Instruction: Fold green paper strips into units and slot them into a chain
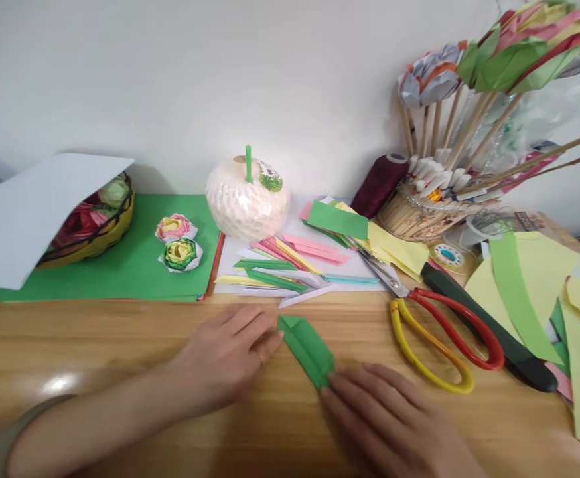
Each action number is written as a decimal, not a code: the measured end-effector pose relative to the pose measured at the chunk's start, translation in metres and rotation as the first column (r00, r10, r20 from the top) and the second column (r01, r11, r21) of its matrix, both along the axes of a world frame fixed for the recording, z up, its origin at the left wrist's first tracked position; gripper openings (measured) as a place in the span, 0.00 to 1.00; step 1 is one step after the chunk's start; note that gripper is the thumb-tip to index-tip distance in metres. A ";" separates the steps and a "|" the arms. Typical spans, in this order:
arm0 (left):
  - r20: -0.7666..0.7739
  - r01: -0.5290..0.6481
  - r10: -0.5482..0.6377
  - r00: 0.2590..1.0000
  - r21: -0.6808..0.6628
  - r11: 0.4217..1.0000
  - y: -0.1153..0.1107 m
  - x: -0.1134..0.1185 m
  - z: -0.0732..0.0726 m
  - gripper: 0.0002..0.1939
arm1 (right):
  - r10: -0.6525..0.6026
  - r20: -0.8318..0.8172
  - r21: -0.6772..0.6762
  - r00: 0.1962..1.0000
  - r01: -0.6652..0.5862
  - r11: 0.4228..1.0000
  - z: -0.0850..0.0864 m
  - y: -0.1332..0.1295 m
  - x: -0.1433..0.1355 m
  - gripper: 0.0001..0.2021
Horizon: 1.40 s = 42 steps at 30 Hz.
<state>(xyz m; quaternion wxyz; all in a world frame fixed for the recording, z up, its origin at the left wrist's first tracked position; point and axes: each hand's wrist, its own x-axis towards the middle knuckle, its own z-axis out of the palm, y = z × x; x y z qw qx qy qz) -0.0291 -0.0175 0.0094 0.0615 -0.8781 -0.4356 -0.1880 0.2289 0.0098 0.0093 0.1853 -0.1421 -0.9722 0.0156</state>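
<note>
A folded green paper strip [307, 350] lies slantwise on the wooden table [170, 332], between my two hands. My left hand [235, 352] is at its upper left end, fingers curled together, the fingertips touching or very near the paper's corner. At the lower right end my right hand [384, 411] rests with its fingers close together on the edge of the paper. Behind the strip, folded paper pieces [280, 265] in green, pink, yellow, white and blue lie on a white sheet. Scissors [399, 289] with one red and one yellow handle lie to the right.
A black-handled tool [489, 332] lies beside the scissors, near yellow and green paper scraps [529, 285]. Behind stand a white netted fruit [247, 206], a dark thread spool [379, 186] and a basket [414, 216] of sticks. Paper flowers [178, 255] rest on green sheets [121, 279] at left.
</note>
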 end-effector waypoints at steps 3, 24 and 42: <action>-0.015 -0.046 0.044 0.999 -0.169 0.985 0.005 0.012 0.007 0.16 | 0.061 -0.133 -0.003 0.989 -0.062 0.998 -0.002 -0.011 -0.015 0.20; 0.118 0.043 -0.036 0.992 -0.053 0.998 0.010 0.004 0.003 0.12 | -0.192 -0.012 -0.159 0.981 0.188 0.969 0.004 0.038 -0.035 0.14; 0.007 0.016 -0.016 1.000 -0.022 1.000 0.013 0.008 0.003 0.15 | -0.018 0.029 -0.296 0.999 0.025 0.955 0.016 0.056 -0.021 0.13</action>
